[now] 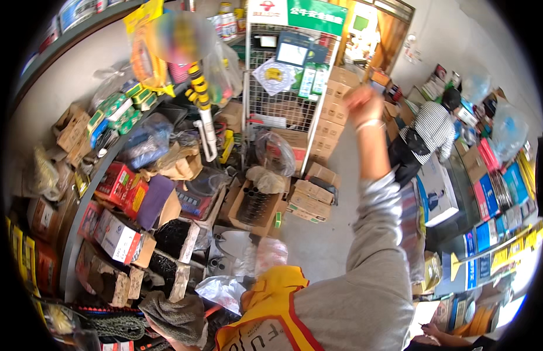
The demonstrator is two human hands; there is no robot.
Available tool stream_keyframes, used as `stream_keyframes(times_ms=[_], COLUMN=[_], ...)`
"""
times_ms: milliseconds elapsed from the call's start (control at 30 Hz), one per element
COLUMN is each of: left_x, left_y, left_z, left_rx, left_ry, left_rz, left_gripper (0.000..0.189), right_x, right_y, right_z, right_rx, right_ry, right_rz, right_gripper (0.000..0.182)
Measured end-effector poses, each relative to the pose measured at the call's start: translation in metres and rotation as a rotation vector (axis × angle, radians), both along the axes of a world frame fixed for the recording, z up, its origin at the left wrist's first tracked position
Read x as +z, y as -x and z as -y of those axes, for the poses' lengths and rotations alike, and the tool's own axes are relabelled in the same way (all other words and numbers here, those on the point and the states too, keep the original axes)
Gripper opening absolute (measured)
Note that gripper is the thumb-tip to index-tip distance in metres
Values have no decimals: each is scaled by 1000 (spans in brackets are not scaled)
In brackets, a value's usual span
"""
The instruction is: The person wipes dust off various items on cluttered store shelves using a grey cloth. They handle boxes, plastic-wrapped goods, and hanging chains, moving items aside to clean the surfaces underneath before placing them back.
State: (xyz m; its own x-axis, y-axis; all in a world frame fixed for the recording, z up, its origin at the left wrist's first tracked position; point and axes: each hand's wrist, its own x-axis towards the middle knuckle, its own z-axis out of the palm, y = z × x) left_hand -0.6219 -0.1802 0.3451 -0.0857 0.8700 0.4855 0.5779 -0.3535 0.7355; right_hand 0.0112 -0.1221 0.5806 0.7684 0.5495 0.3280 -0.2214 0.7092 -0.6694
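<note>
My right hand (366, 104) is raised on an outstretched arm in a grey sleeve. It is blurred, its fingers look curled in, and I see nothing in it. It appears in front of a stack of brown cartons (329, 131); whether it touches them I cannot tell. At the lower left, a grey-brown cloth (177, 316) lies over my left arm and hand (155, 327), hiding the fingers. Near it are a white plastic bag (223, 291) and open cardboard boxes of dark small goods (172, 239). A yellow apron with red edging (282, 281) covers my front.
A wire display rack (276, 74) stands ahead. Boxes crowd the curved-looking shelf (80, 232) at left. White pipe pieces striped yellow and black (203, 103) hang there. A person in a striped top (429, 127) bends over goods at right. Another person's hand (431, 333) is beside paper.
</note>
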Motion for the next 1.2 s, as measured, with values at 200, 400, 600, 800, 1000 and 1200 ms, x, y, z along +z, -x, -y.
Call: stream_keyframes(times_ms=[200,400,600,800,1000,1200], left_x=[-3,6,46,109,230,301], left_y=[-34,-10,-47,-15,44,106], left_z=[-22,-35,-48,-28,-66,-154], left_rx=[-211,-379,-269,-741,101,545], left_ry=[24,357,568,382,-12,-506], left_rz=[209,950,1387,-229,-818,-1401], left_gripper=[38,50,33,40,35,28], right_x=[54,-113,-255,-240,-211,-257], right_y=[-71,81,327,444,421,400], right_z=[85,-26,-26,-2,-3,-10], right_rx=[77,560,1420,1671,1812,1753], right_ry=[-111,305,561,174,179,347], right_rz=[173,-163,-287,151,197,-264], right_gripper=[49,45,61,60,52,48])
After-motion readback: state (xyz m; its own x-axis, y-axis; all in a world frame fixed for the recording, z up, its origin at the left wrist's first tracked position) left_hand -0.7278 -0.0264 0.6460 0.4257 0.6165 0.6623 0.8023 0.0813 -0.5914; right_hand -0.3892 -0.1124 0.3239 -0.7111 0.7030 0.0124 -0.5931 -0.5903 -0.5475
